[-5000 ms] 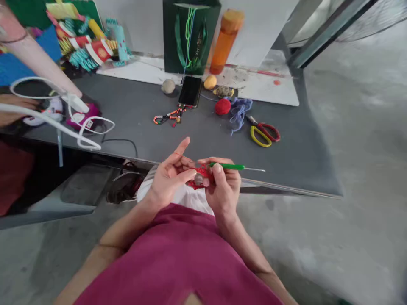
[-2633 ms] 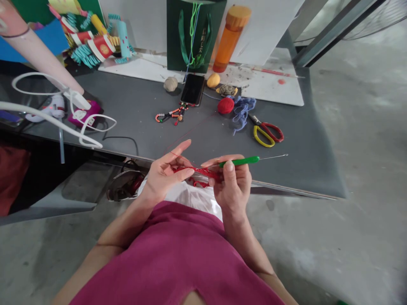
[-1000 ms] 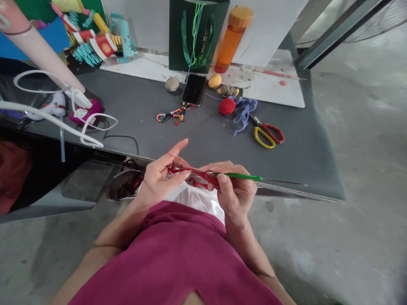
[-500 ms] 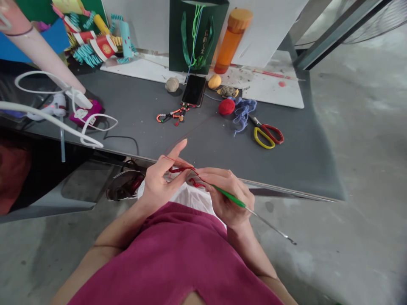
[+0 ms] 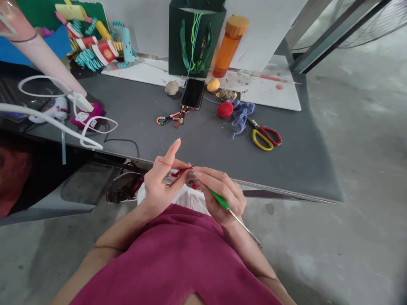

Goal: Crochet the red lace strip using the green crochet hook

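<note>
My left hand [image 5: 160, 182] pinches a small piece of red crochet work [image 5: 178, 172] between thumb and fingers, its index finger raised with a thin red yarn strand over it. That strand runs up across the grey table [image 5: 197, 135] to a red yarn ball [image 5: 225, 109]. My right hand [image 5: 221, 192] grips a green-handled crochet hook [image 5: 219, 200], its tip at the red work and its metal tail slanting down to the right. Both hands hover just in front of the table's near edge, above my lap.
On the table lie yellow-and-red scissors [image 5: 265, 136], blue yarn [image 5: 241, 111], a phone [image 5: 193, 93], a bead string [image 5: 171, 117], an orange bottle [image 5: 229, 45] and a green bag [image 5: 192, 38]. Another person's arm [image 5: 44, 63] and white cables [image 5: 63, 123] are at left.
My right hand turned the hook from lying level, tail to the right, to slanting down to the right with its tip at the work. The left hand kept its pinch on the red piece.
</note>
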The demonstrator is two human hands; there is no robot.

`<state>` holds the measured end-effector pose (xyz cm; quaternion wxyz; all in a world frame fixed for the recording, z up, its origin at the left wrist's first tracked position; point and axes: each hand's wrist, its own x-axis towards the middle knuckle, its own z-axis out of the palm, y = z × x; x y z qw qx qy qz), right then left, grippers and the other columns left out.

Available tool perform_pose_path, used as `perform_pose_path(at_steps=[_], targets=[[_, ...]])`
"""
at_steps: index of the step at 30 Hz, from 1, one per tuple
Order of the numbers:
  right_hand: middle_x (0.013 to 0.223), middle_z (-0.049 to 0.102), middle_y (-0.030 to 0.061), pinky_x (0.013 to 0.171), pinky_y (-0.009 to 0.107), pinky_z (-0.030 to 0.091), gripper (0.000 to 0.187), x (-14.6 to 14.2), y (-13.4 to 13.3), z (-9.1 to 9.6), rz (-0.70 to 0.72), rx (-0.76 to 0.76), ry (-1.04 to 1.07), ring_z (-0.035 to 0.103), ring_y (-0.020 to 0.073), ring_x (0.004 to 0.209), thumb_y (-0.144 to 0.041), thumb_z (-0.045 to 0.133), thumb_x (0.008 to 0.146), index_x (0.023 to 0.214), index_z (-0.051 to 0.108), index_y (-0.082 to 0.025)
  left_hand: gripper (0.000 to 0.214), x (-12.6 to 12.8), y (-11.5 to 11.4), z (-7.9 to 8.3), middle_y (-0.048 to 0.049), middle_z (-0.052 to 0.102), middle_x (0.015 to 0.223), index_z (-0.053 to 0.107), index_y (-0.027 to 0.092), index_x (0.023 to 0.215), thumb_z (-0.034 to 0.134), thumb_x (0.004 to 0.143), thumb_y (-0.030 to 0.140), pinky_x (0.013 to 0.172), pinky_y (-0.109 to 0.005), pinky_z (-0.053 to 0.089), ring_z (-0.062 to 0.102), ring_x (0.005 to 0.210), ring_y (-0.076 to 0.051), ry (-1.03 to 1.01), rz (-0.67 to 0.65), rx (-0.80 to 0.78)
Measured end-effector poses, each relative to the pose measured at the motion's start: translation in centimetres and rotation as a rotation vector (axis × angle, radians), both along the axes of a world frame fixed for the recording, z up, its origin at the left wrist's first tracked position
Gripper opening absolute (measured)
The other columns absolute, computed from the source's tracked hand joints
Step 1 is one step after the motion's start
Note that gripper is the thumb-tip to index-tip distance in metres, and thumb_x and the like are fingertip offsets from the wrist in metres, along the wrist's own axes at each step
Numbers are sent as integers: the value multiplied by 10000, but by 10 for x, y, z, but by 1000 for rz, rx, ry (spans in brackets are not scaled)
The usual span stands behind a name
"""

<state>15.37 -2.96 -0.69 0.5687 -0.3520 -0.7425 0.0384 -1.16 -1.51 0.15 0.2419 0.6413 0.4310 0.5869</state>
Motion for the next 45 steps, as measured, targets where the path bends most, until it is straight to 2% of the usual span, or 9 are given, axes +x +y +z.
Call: perform_pose_path(at_steps=[5, 10, 17, 21, 25, 30, 35, 42, 45], targets=[[1138, 871, 59, 774, 281, 713, 470, -2, 4, -4, 0, 28, 39, 852, 186, 951, -58, 698, 976, 1403, 682, -254, 777, 4, -3, 10, 27, 791, 839, 567, 334, 1575, 804, 855, 163, 755, -277, 549, 700, 758, -133, -242, -113, -305], [1087, 877, 58, 693, 286, 693, 402, -3, 7, -5, -40, 81, 45, 846, 185, 862, -66, 701, 975, 1324, 729, -264, 901, 6, 2, 15, 40, 738, 791, 554, 309, 1584, 909, 763, 204, 733, -254, 547, 665, 750, -124, -603, -324, -589], [1054, 880, 22, 726, 334, 690, 298, -10, 5, -7, 67, -135, 346, 844, 200, 864, -110, 730, 954, 1160, 804, -313, 562, 2, 11, 10, 62, 617, 715, 822, 281, 1210, 990, 674, 266, 725, -249, 515, 553, 654, -73, -952, -632, -1040], [895, 868, 15, 655, 299, 682, 122, -14, 1, -5, -11, -260, 545, 842, 197, 763, -194, 716, 979, 1046, 784, -272, 540, 2, 12, 5, 61, 581, 724, 816, 325, 1224, 965, 710, 252, 741, -293, 505, 524, 653, -88, -929, -649, -1015], [807, 832, 0, 552, 264, 651, 59, -10, -1, -5, -56, -362, 609, 795, 168, 606, -286, 651, 1026, 1042, 703, -263, 549, 1, 12, 5, 67, 554, 694, 809, 305, 1247, 949, 719, 243, 649, -245, 453, 495, 621, -76, -889, -608, -990], [696, 807, -39, 368, 217, 493, 92, -4, 4, -2, 153, -563, 698, 633, 121, 366, -351, 557, 1080, 1063, 621, -287, 536, -1, 12, 12, 46, 609, 728, 845, 303, 1193, 959, 676, 216, 543, -203, 384, 481, 589, -53, -890, -586, -995], [738, 821, -34, 263, 176, 305, 93, -14, 9, -4, 262, -554, 724, 661, 114, 397, -373, 581, 1074, 1053, 620, -292, 553, 5, 8, 14, 42, 628, 755, 840, 330, 1212, 956, 688, 195, 700, -238, 515, 591, 680, -82, -867, -579, -890], [888, 839, -17, 415, 212, 564, 101, -21, 6, -5, 148, -391, 613, 707, 112, 494, -270, 613, 1057, 1077, 711, -287, 548, 9, 7, 6, 37, 658, 848, 823, 363, 1234, 970, 712, 279, 698, -238, 529, 604, 722, -80, -854, -503, -769], [1009, 857, 34, 597, 290, 669, 179, -14, 5, -6, 61, -201, 386, 806, 173, 725, -190, 668, 1011, 1130, 757, -288, 562, 9, 9, 5, 40, 686, 830, 824, 348, 1225, 978, 696, 242, 711, -232, 539, 617, 725, -79, -866, -467, -771]])
